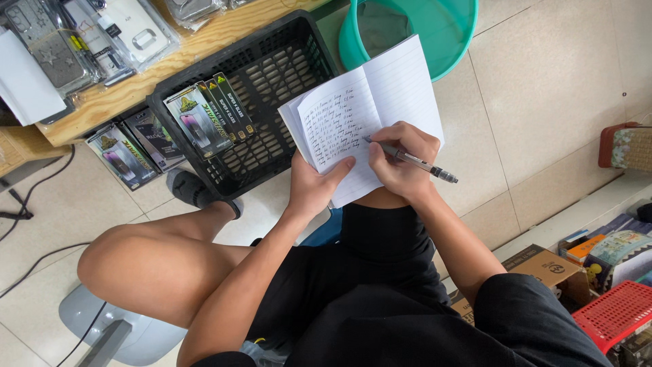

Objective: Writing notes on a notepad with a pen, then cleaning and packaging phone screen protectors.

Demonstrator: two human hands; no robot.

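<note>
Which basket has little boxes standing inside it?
The black basket on the floor beside the notebook; flat boxes stand in it. The red basket at the lower right shows none.

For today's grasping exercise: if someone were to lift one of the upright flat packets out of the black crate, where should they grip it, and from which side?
Grip the front packet by its top edge, coming from above. The packets stand upright, packed face to face in the black crate, so only their tops are free. Pinch across the thin faces.
</note>
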